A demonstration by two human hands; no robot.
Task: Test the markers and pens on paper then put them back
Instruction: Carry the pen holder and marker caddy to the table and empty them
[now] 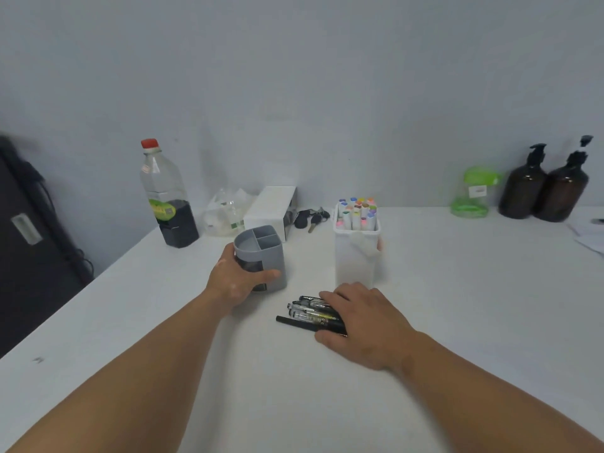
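From my head camera: my left hand [240,279] grips the grey holder [264,256], which stands upright on the table [457,305]; my thumb crosses its front and my fingers [228,254] wrap round its left side. My right hand [362,325] lies over the black pens [309,313], which are bundled flat on the table just in front of the holder. Its fingers curve over them and the thumb presses their near side. The markers [358,210] stand caps-up in a clear tub [356,259] just behind that hand. A bottle [166,197], a white box [271,207] and keys [310,217] sit along the wall.
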